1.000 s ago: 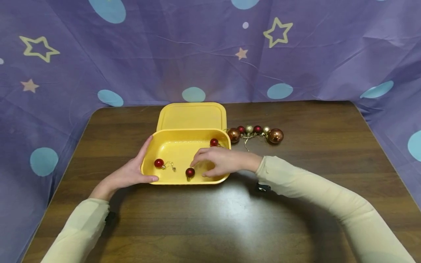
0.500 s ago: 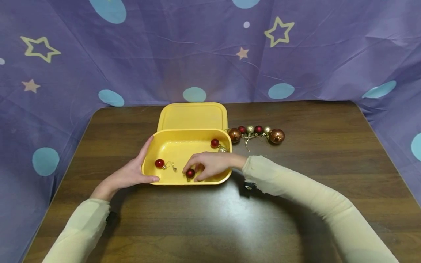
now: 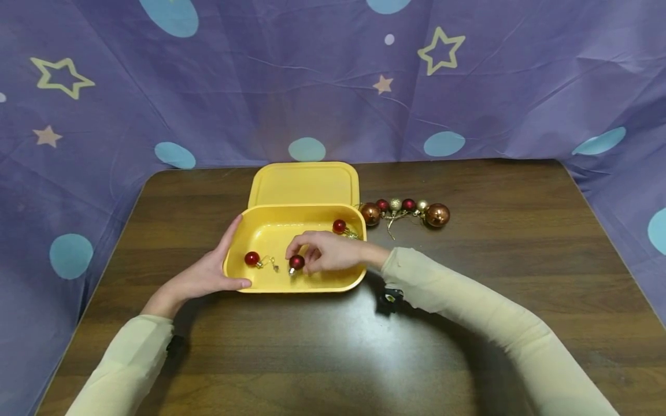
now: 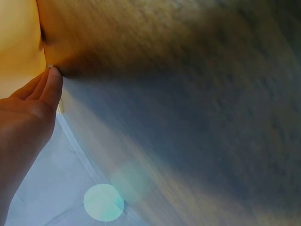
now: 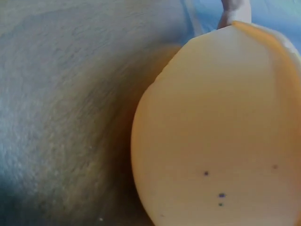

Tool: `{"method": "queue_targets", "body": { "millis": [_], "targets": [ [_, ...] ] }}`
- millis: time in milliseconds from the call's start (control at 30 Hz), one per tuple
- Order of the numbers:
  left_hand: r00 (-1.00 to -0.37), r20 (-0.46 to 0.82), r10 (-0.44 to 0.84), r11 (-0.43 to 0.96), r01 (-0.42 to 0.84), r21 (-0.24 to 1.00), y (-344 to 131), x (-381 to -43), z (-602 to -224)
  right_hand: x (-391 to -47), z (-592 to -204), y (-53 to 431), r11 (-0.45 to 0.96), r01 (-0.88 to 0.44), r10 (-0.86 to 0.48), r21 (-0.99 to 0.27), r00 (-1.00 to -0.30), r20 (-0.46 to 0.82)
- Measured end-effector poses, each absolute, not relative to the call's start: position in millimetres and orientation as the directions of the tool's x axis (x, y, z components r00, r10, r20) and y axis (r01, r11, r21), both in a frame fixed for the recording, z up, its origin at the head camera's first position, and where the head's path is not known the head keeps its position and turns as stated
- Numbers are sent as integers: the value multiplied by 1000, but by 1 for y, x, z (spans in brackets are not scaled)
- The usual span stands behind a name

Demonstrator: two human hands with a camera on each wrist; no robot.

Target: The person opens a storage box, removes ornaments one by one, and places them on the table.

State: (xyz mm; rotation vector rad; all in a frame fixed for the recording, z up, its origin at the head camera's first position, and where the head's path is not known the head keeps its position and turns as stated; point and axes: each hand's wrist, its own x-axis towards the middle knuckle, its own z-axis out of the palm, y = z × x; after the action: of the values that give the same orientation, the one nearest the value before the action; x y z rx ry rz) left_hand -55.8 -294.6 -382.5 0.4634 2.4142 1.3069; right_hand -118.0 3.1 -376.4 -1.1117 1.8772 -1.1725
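A yellow plastic box (image 3: pixel 270 287) stands uncovered on the table. My left hand (image 3: pixel 200 275) holds its left end, the thumb over the front rim and the fingers along the side; in the left wrist view the fingers (image 4: pixel 51 89) lie against its wall. Inside the box, my right hand (image 3: pixel 330 252) pinches a dark red bauble (image 3: pixel 296 262), its silver cap pointing down. Left of it lies a red bauble (image 3: pixel 252 258) with a gold string. Another red bauble (image 3: pixel 339 226) sits in the back right corner beside a gold bauble (image 3: pixel 352 234), partly hidden by the hand.
The yellow lid (image 3: pixel 304 184) lies directly behind the box. To the right, a row of baubles rests on the wooden table (image 3: pixel 494 231), with a large copper bauble (image 3: pixel 437 215) at its far end. A purple curtain (image 3: pixel 333 104) hangs behind the table.
My right hand has moved left onto the dark red bauble, closed on it and raised it slightly from the box floor. The left hand stays in place.
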Motion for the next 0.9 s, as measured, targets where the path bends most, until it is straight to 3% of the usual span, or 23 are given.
{"method": "queue_targets", "body": {
  "millis": [367,900],
  "targets": [
    [-877,-132,462,482,123,867,-295,-55,-383,-118,-363,19,176,-408,-838,-896,-539,82],
    [-880,-121,459,497,140,857,-296,-56,-384,-119,-358,50,128,-357,-731,-925,-664,155]
  ]
}}
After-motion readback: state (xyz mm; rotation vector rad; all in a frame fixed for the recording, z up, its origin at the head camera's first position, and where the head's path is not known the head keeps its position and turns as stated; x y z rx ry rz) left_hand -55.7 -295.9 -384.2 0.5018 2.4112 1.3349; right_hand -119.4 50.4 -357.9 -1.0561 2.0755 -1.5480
